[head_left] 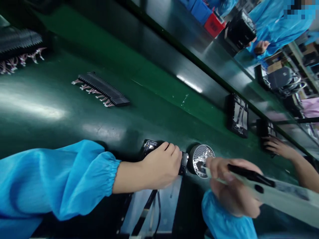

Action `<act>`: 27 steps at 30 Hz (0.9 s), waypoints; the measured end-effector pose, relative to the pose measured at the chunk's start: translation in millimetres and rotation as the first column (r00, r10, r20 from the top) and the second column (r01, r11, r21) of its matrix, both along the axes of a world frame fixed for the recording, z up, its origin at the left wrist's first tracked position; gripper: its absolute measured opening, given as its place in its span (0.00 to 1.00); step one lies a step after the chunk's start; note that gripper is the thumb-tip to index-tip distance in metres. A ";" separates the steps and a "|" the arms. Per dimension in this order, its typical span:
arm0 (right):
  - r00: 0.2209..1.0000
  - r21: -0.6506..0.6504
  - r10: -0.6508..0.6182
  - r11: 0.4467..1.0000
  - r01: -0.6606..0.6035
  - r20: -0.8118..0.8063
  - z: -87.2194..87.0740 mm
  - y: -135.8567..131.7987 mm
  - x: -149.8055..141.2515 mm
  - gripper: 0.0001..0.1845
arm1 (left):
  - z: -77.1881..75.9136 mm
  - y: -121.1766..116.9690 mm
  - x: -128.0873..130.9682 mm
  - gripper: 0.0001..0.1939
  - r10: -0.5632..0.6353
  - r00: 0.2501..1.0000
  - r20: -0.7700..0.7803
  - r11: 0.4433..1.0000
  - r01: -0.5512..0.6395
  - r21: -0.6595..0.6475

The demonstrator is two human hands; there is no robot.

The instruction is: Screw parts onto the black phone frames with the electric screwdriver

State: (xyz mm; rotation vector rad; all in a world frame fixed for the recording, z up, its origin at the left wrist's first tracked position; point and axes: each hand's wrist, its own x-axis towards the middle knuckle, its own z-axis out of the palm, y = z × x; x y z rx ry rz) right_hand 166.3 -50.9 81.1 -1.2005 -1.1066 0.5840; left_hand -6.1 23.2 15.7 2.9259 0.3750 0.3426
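My right hand (pixel 234 186) is wrapped round a pale electric screwdriver (pixel 284 196) with a black lever along its side. The driver's tip points into a round metal screw dish (pixel 203 154) with a pitted surface and small shiny screws on it. My left hand (pixel 161 164) is closed over the black upper end of a flat device (pixel 159 212). Its grey-white panel, with a black strip and a cable across it, lies below that hand. What sits under my left fingers is mostly hidden. The right hand and driver are somewhat blurred.
On the green bench (pixel 149 116) lies a row of black parts with thin wires (pixel 102 88); a larger stack (pixel 20 46) is at far left. Another device (pixel 239 116) stands right, near a co-worker's hand (pixel 279 147). Across the bench are a red bin (pixel 214 25) and another person's blue sleeve (pixel 279 26).
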 end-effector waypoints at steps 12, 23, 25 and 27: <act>0.934 0.109 -0.337 0.930 0.350 -0.116 3.3 -0.8 69.6 0.12 | -6.6 -7.2 -9.1 0.20 -0.047 0.998 0.052 0.998 0.046 0.032; 0.880 0.191 0.110 0.981 -0.023 -0.462 14.2 -19.8 39.2 0.11 | 16.6 -12.3 15.4 0.20 0.012 0.945 0.327 0.988 0.038 -0.147; 0.840 0.223 0.199 0.970 -0.096 -0.505 11.9 -26.6 27.3 0.12 | 24.0 -20.8 26.1 0.15 0.021 0.919 0.394 0.972 0.073 -0.222; 0.811 0.245 0.248 0.960 -0.133 -0.531 7.7 -32.1 19.7 0.12 | 28.8 -27.2 34.4 0.08 0.002 0.895 0.447 0.953 0.134 -0.273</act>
